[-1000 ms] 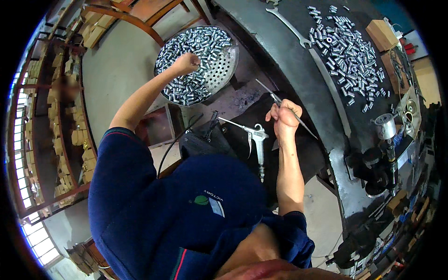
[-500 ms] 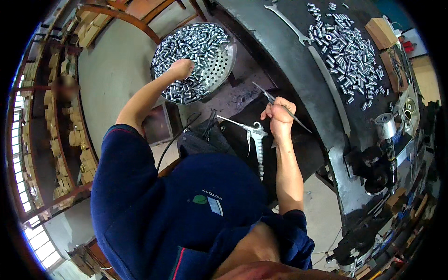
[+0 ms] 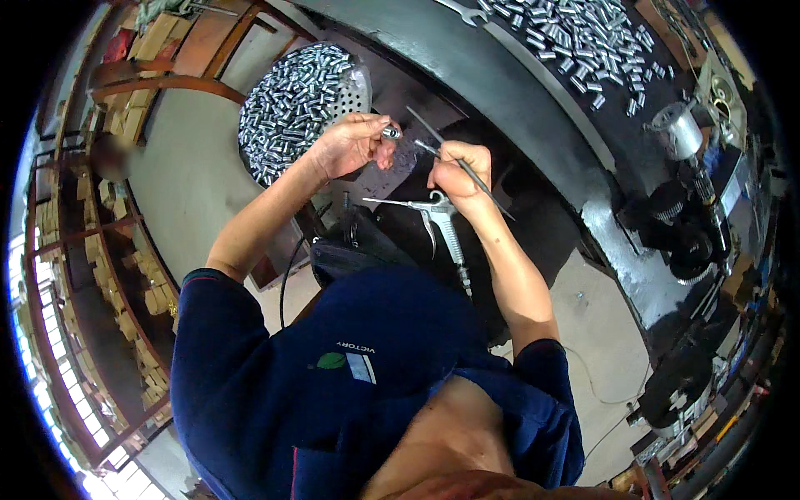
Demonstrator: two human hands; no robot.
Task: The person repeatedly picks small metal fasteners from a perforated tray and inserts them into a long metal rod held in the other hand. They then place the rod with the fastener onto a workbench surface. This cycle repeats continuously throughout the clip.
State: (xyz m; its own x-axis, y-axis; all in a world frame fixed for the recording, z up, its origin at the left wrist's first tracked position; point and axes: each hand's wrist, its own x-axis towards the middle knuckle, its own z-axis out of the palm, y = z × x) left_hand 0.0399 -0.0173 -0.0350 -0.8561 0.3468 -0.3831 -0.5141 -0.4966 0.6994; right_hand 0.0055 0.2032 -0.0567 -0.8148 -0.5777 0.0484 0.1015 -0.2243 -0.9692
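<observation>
My left hand (image 3: 354,146) holds a short shiny metal sleeve (image 3: 390,132) between thumb and fingers, its round hole showing. Beside it, my right hand (image 3: 462,171) is closed on slim grey pointed rods (image 3: 484,185); their tips reach toward the sleeve without touching it. Whether these are one tool or two I cannot tell. Behind my left hand, a round perforated metal tray (image 3: 357,87) carries a heap of similar sleeves (image 3: 292,104). A silver air blow gun (image 3: 447,229) lies below my right hand, its thin nozzle pointing left.
On the dark bench (image 3: 467,71) at right lie many loose sleeves (image 3: 575,42), an open-end wrench (image 3: 458,10) and a long flat metal bar (image 3: 554,92). A machine with a metal cylinder (image 3: 679,132) stands farther right. Wooden shelves with blocks (image 3: 117,275) line the left.
My left hand has come out of the heap in the tray, toward my right hand, with a metal sleeve now in its fingers. The view has shifted, and my hands are closer together.
</observation>
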